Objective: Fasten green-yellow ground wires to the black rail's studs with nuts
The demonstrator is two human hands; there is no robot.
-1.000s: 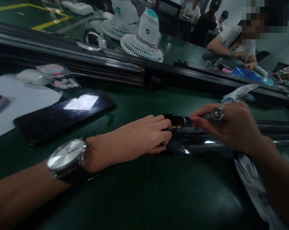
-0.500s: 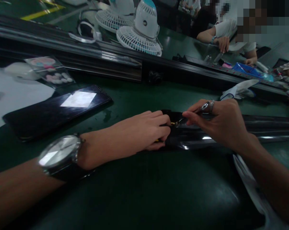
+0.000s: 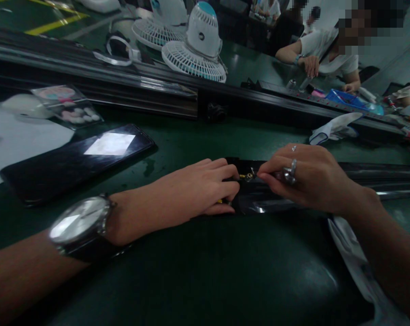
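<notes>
Left hand: the left hand [image 3: 205, 185], a silver-faced wristwatch with a dark strap [image 3: 80, 226] sitting on its wrist, is lying knuckles-up on the green table mat [image 3: 198, 271] with its fingers curled closed over the near end of a long glossy black bar [image 3: 378, 181], pinning it down.
Right hand: the right hand [image 3: 306, 179] is pinching its thumb and forefinger closed on a small brass-coloured fitting [image 3: 248, 175] at the bar's end; a small silver metal tool [image 3: 289, 171] is lying against its fingers, and how it is being held cannot be told.
Fitting: it is sitting between the two hands' fingertips, touching both, on top of the bar's left end.
Bar: it is lying flat across the mat, running from the left hand out to the right edge of the view.
Left of the hands: a black smartphone with a bright reflection [image 3: 79, 156] is lying well apart, beside a white paper sheet [image 3: 24, 145].
Behind: a black conveyor rail [image 3: 123, 86] is crossing the view, with two white desk fans [image 3: 194, 50] lying beyond it.
Right side: a white cloth [image 3: 334, 129] is resting near the rail.
Across the line: a person in a white shirt [image 3: 323, 52] is sitting with both hands on the far bench.
</notes>
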